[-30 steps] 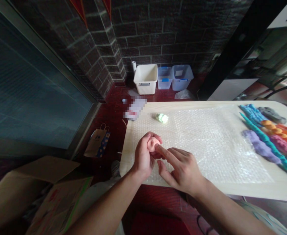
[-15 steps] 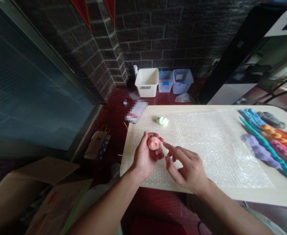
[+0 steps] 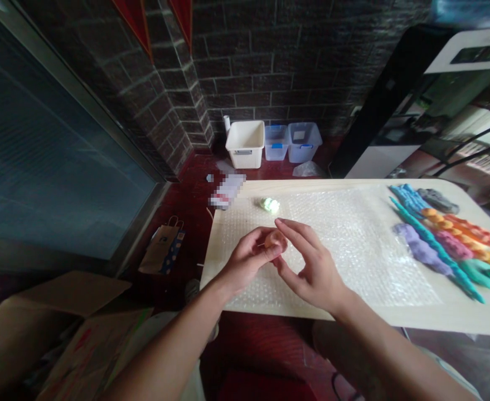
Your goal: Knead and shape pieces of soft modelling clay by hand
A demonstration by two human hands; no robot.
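Observation:
My left hand (image 3: 251, 257) is closed around a small peach-coloured lump of modelling clay (image 3: 276, 240), with the thumb lying across its near side. Part of the lump is hidden by these fingers. My right hand (image 3: 309, 262) is beside it on the right, its index finger and thumb spread above and below the lump. Whether those fingertips touch the clay, I cannot tell. Both hands are over a sheet of bubble wrap (image 3: 336, 239) on the pale table (image 3: 420, 320). Just beyond them sits a pale green crumpled piece (image 3: 270, 205).
Coloured soft pieces lie at the table's right, among them a purple one (image 3: 422, 249) and a long teal strip (image 3: 437, 250). A white bin (image 3: 245, 150) and clear boxes (image 3: 303, 142) stand by the wall. An open cardboard box (image 3: 77, 345) is at lower left.
My right hand has come in closer around the clay. My left hand has turned, bringing its thumb over the lump, and the dimple is no longer plain. The view has shifted slightly right.

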